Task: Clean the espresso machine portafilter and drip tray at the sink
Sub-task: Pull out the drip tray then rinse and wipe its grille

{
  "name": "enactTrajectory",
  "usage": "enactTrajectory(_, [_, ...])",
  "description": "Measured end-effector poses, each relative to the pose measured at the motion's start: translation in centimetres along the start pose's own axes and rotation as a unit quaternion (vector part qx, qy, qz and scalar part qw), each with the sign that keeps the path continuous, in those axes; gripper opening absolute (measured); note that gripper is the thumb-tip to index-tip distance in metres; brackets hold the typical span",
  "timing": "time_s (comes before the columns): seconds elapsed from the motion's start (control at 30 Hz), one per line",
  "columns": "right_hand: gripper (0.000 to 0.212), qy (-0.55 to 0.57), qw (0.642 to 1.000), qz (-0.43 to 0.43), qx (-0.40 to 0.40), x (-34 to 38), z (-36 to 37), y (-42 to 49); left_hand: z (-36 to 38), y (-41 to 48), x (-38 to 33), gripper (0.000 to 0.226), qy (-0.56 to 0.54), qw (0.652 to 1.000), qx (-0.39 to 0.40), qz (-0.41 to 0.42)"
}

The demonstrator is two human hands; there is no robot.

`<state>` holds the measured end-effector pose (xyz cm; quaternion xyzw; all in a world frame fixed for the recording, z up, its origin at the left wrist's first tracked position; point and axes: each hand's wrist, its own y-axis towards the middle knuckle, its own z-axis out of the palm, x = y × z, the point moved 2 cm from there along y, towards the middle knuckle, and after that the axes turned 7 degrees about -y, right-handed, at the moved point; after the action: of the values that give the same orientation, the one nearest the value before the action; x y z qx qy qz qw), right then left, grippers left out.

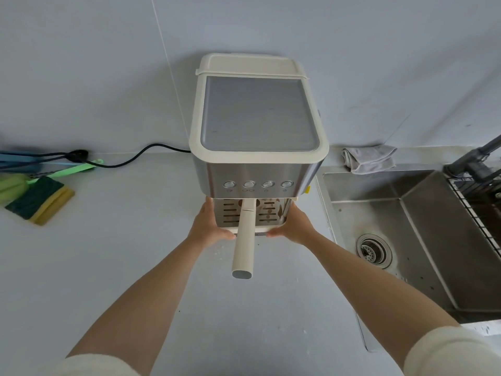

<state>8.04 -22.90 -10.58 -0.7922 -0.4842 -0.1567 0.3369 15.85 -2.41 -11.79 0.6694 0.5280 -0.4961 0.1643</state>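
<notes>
A cream and steel espresso machine point(257, 131) stands on the grey counter against the wall. Its portafilter point(244, 248) is locked in, and the long cream handle points toward me. Below it sits the drip tray point(267, 217), a slotted metal grate with brown coffee stains in a cream base. My left hand point(207, 226) grips the tray's left front corner. My right hand point(294, 226) grips its right front corner. The portafilter handle passes between my two hands.
A steel sink point(406, 240) with a round drain lies to the right, with a dark faucet point(471, 161) and a wire rack at its far right. A folded grey cloth point(368, 158) lies behind the sink. At left lie a green-yellow sponge point(40, 202), brushes and a black power cord point(130, 161).
</notes>
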Motion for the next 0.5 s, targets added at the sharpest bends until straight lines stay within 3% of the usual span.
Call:
enactTrajectory(0.13, [0.102,-0.007,1.000,-0.002,0.000,0.1,-0.3,-0.7,0.0,-0.8,-0.2,0.097,0.006,1.000,-0.001,0.003])
enactTrajectory(0.27, [0.096,-0.011,1.000,-0.020,-0.003,0.1,-0.5,-1.9,0.1,-2.3,-0.7,0.114,0.020,1.000,-0.003,-0.002])
enactTrajectory(0.4, [0.106,-0.016,1.000,-0.022,0.001,0.0,-0.6,-3.5,0.2,-4.0,-1.2,0.100,0.022,1.000,-0.014,0.013])
enactTrajectory(0.5, [0.102,-0.005,1.000,-0.029,-0.006,-0.3,-0.4,-4.9,0.4,-5.4,-1.3,0.095,0.020,0.999,-0.014,0.020])
